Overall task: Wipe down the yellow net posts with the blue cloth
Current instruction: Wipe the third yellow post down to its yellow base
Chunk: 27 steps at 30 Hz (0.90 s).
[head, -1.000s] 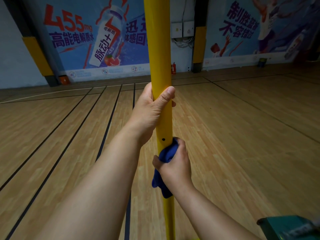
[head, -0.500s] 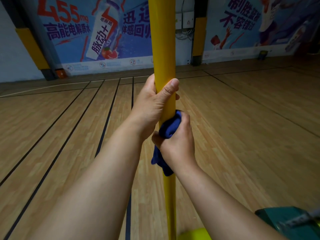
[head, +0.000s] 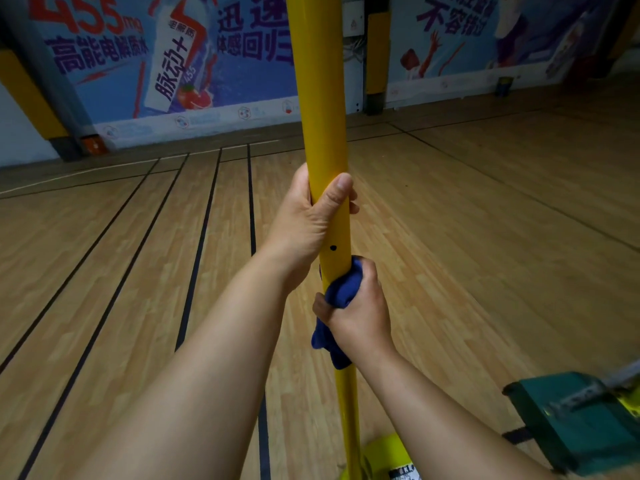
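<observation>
Your left hand (head: 304, 220) gripped the upright yellow net post (head: 320, 98) — thumb across its front. Just below, your right hand (head: 360, 310) clamped the blue cloth (head: 341, 289) against the post.

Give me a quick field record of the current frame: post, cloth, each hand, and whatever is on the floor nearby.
post: yellow post, upright, small dark hole between the hands
cloth: blue cloth, bunched against the post, tail hanging below
left hand: left hand grips the bare post, above the cloth
right hand: right hand holds the cloth on the post
floor: wooden court floor with dark lines
nearby: green box lower right
</observation>
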Each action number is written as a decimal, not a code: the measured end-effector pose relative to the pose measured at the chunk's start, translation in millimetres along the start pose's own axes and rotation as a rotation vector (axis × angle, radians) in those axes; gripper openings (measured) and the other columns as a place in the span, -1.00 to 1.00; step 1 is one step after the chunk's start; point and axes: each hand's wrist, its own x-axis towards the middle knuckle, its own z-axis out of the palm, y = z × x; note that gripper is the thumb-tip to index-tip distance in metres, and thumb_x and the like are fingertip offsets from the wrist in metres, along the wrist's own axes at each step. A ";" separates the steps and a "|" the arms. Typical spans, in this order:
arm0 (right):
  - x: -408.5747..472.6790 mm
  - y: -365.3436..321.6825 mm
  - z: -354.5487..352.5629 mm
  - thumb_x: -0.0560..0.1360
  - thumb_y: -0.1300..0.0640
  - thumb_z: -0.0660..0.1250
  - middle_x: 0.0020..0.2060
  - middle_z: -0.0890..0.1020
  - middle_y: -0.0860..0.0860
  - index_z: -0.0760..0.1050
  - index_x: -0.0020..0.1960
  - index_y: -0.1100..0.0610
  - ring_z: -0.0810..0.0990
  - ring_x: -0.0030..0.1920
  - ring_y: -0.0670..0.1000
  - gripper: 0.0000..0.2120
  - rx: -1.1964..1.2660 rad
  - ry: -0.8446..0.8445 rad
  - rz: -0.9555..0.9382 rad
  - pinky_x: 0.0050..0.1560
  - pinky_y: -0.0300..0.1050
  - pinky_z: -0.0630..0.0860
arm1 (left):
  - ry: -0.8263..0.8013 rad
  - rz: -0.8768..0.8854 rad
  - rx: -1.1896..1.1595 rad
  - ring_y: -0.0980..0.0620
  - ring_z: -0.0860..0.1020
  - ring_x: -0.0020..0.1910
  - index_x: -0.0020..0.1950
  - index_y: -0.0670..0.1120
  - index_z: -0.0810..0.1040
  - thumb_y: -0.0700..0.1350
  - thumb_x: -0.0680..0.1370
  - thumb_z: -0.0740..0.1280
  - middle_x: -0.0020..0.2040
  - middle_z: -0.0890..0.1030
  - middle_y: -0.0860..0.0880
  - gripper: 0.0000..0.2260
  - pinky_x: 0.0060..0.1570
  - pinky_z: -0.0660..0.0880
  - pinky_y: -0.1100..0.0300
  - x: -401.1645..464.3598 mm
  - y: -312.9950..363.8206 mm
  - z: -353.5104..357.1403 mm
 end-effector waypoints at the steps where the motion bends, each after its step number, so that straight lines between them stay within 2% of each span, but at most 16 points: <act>1: -0.7 2.9 0.3 0.33 -0.02 0.56 0.10 0.53 -0.11 0.28 0.27 -0.17 0.54 0.10 0.00 -0.36 -0.006 -0.007 0.011 0.10 0.09 0.57 | -0.007 -0.009 -0.004 0.04 0.68 -0.05 0.20 0.03 0.46 0.16 0.57 0.34 -0.10 0.67 0.08 -0.70 0.01 0.55 0.07 -1.7 -3.7 -0.2; 3: -1.5 6.5 -0.3 0.32 0.00 0.56 0.10 0.52 -0.11 0.29 0.26 -0.18 0.54 0.11 0.00 -0.37 -0.007 -0.018 0.031 0.10 0.08 0.57 | -0.018 -0.024 -0.008 0.05 0.68 -0.05 0.19 0.06 0.46 0.20 0.54 0.36 -0.09 0.67 0.08 -0.67 0.01 0.54 0.06 -3.8 -8.8 -0.8; 7: -1.0 5.8 -2.4 0.35 0.07 0.57 0.17 0.53 -0.07 0.28 0.34 -0.16 0.54 0.17 0.03 -0.31 0.024 -0.025 0.078 0.19 0.11 0.56 | -0.049 -0.071 0.006 0.04 0.68 -0.03 0.25 0.08 0.45 0.27 0.43 0.44 -0.02 0.66 0.02 -0.50 -0.03 0.55 0.09 -10.7 -26.4 3.1; 11: -1.4 -5.8 -5.6 0.33 0.09 0.57 0.14 0.52 -0.10 0.28 0.36 -0.14 0.54 0.16 0.00 -0.28 -0.007 0.010 0.004 0.16 0.08 0.57 | -0.058 -0.086 -0.039 0.03 0.67 -0.04 0.25 0.06 0.45 0.21 0.43 0.47 -0.07 0.65 0.05 -0.52 -0.04 0.61 0.13 -13.5 -39.1 1.0; 16: 8.9 -22.3 -16.5 0.29 0.11 0.56 0.12 0.54 -0.09 0.29 0.39 -0.14 0.58 0.11 0.01 -0.24 0.001 0.001 -0.038 0.09 0.09 0.60 | -0.085 -0.094 -0.096 0.15 0.65 -0.15 0.20 0.04 0.46 0.11 0.48 0.47 -0.17 0.63 0.14 -0.62 -0.15 0.57 0.32 -11.9 -43.0 0.5; 20: 7.6 -12.5 -17.2 0.30 0.11 0.56 0.10 0.54 -0.12 0.29 0.36 -0.18 0.57 0.09 -0.03 -0.25 0.004 0.005 -0.038 0.06 0.03 0.60 | -0.084 -0.100 -0.107 0.12 0.65 -0.12 0.21 0.03 0.47 0.12 0.45 0.49 -0.15 0.64 0.11 -0.59 -0.13 0.57 0.29 -11.0 -46.9 3.6; 23: 3.6 2.9 -10.2 0.32 0.09 0.56 0.10 0.53 -0.13 0.29 0.33 -0.18 0.55 0.10 -0.04 -0.30 0.000 0.001 -0.029 0.04 -0.03 0.57 | -0.078 -0.094 -0.072 0.05 0.66 -0.05 0.20 0.08 0.48 0.20 0.41 0.49 -0.12 0.66 0.09 -0.56 -0.06 0.59 0.20 -12.7 -49.7 3.6; 27: -0.9 26.8 -2.5 0.35 0.04 0.55 0.10 0.51 -0.14 0.27 0.27 -0.21 0.53 0.09 -0.05 -0.36 -0.012 -0.050 0.010 0.04 -0.06 0.54 | -0.059 -0.098 -0.047 0.06 0.67 -0.03 0.14 0.15 0.49 0.22 0.41 0.48 -0.12 0.68 0.12 -0.61 -0.02 0.56 0.12 -15.8 -51.5 3.3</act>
